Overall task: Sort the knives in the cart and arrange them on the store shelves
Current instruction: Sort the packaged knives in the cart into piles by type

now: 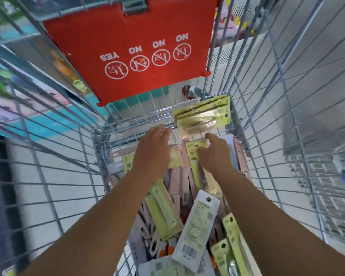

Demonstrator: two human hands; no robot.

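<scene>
Wire cart (253,120) holds a jumble of packaged knives (197,222) inside

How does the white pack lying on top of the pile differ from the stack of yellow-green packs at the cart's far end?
The white pack is a single pack showing a barcode; the yellow-green stack is several packs fanned together. The white pack lies nearer the person, the stack against the far wire wall. Both have hang holes or card headers, and neither hand grips either.

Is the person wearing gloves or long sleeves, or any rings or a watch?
No gloves: the left hand and the right hand are both bare. No sleeves show either; both forearms are uncovered right down to the bottom edge of the picture. I see no watch, bracelet or ring on either wrist or on the fingers, though the picture is a little blurry.
</scene>
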